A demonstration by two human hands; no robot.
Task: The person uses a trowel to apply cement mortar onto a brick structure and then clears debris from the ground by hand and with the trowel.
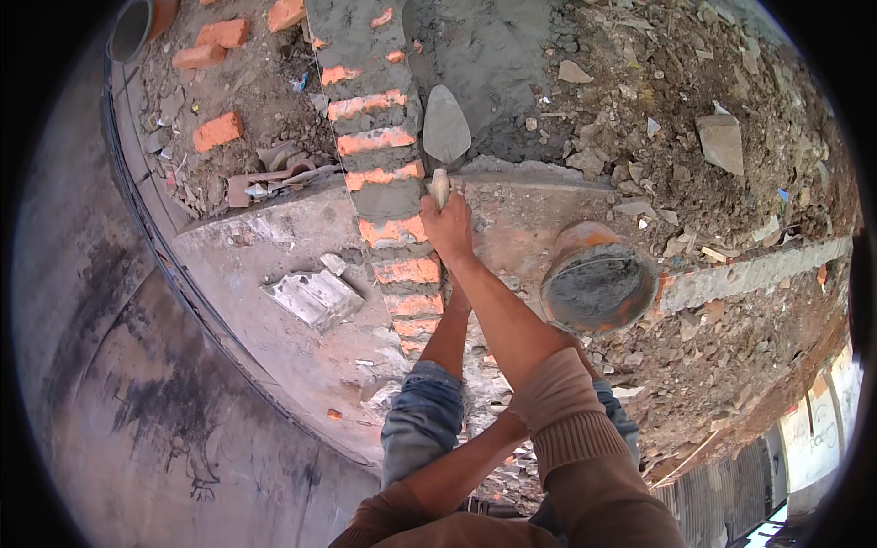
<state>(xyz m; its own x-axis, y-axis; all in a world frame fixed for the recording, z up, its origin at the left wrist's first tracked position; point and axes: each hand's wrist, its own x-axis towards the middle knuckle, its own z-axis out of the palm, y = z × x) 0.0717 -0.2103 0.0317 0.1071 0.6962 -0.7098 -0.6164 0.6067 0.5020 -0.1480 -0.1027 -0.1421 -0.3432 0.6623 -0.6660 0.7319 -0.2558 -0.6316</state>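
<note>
My right hand (pixel 448 224) is closed around the wooden handle of a trowel (pixel 447 128). Its grey, rounded blade points away from me, over the edge of the wet mortar (pixel 498 78). Just left of the trowel runs a narrow brick wall (pixel 379 173), a row of orange bricks with grey mortar between and over them. My left forearm (pixel 470 461) crosses beneath my right sleeve, which hides the left hand.
A bucket of grey mortar (pixel 598 288) stands right of my arm. Loose bricks (pixel 217 131) lie at the upper left, near another bucket (pixel 132 29). A broken whitish slab (pixel 315 297) lies left of the wall; rubble (pixel 676 164) covers the right side.
</note>
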